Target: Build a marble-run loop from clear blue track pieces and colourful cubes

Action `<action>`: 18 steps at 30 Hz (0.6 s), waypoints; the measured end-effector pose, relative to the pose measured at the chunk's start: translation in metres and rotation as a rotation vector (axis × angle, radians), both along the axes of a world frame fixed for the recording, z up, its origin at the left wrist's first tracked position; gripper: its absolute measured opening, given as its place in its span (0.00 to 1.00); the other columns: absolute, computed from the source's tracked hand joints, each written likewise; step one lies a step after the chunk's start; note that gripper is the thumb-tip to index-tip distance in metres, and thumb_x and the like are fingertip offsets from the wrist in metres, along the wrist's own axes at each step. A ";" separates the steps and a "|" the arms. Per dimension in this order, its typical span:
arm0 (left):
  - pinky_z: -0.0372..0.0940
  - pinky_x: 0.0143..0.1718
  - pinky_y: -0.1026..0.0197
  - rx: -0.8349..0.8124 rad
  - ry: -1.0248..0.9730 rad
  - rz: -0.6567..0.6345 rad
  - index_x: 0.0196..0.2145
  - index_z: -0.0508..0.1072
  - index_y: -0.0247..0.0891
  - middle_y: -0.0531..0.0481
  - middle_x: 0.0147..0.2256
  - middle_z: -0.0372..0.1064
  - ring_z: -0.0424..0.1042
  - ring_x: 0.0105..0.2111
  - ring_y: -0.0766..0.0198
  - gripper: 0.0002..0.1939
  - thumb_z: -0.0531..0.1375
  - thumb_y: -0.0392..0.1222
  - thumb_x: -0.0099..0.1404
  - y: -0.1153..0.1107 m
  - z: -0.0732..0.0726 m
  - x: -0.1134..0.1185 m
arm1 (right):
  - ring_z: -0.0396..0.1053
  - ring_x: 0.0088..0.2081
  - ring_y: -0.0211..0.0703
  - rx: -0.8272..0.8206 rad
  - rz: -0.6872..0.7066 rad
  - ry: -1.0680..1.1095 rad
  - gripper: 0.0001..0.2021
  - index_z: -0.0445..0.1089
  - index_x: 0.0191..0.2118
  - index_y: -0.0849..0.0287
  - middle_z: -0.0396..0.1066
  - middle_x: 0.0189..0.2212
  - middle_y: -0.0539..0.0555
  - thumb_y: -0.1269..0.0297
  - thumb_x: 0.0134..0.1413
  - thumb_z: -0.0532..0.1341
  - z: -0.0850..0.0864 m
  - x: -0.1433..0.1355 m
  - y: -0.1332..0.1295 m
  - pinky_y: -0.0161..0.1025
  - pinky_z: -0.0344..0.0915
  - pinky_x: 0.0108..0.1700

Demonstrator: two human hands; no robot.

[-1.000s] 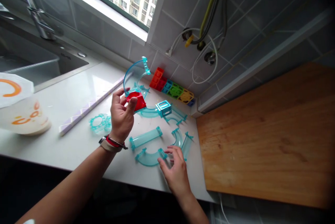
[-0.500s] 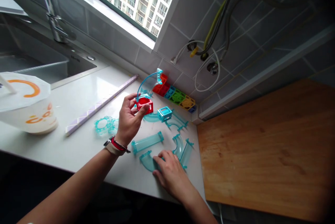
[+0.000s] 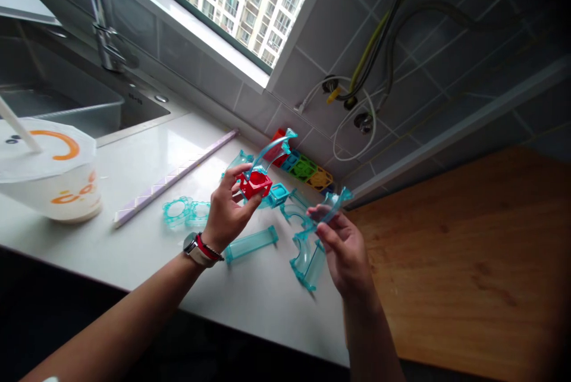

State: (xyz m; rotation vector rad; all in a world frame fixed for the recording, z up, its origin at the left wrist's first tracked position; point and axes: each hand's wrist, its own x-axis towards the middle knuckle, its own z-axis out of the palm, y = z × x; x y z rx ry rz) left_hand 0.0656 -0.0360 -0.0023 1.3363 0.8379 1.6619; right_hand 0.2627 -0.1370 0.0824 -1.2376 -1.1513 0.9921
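Note:
Between thumb and fingers, my left hand (image 3: 231, 206) grips a red cube block (image 3: 256, 184) with round openings. A curved clear-teal track piece (image 3: 273, 147) rises from the top of that block. My right hand (image 3: 345, 245) holds up another curved teal track piece (image 3: 333, 204), slightly blurred, to the right of the red block. Under and around the hands lie a straight teal track (image 3: 252, 243), a curved teal track (image 3: 302, 255) and a teal cube block (image 3: 279, 193). Clear teal ring pieces (image 3: 185, 210) lie left of my left wrist.
Joined coloured blocks (image 3: 304, 166) stand against the tiled wall. A long lilac strip (image 3: 173, 179) lies across the white counter (image 3: 147, 257). At left are a lidded cup (image 3: 57, 174) with a straw and a sink (image 3: 66, 108). A wooden board (image 3: 446, 263) is at right.
My right hand has lifted the curved teal track off the counter and brought it up beside the red block. My left hand, with the block and its track, has shifted slightly right and tilted.

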 end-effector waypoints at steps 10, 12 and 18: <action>0.74 0.55 0.52 0.168 0.284 0.192 0.61 0.69 0.45 0.45 0.55 0.74 0.76 0.53 0.54 0.27 0.67 0.39 0.66 -0.012 0.001 0.003 | 0.75 0.48 0.42 0.093 -0.090 0.393 0.13 0.75 0.44 0.56 0.78 0.47 0.53 0.62 0.54 0.71 -0.001 -0.080 0.066 0.43 0.69 0.56; 0.73 0.56 0.53 0.192 0.315 0.209 0.61 0.69 0.45 0.46 0.55 0.75 0.76 0.53 0.54 0.26 0.66 0.39 0.66 -0.012 0.002 0.003 | 0.75 0.47 0.41 0.109 -0.113 0.385 0.13 0.75 0.44 0.56 0.78 0.45 0.52 0.61 0.54 0.71 -0.004 -0.084 0.067 0.42 0.70 0.55; 0.71 0.57 0.53 0.250 0.343 0.218 0.59 0.70 0.43 0.47 0.54 0.76 0.77 0.53 0.55 0.24 0.66 0.37 0.67 -0.012 0.005 0.003 | 0.75 0.42 0.41 0.126 -0.159 0.346 0.13 0.75 0.42 0.57 0.77 0.41 0.52 0.60 0.52 0.72 -0.007 -0.086 0.068 0.41 0.71 0.50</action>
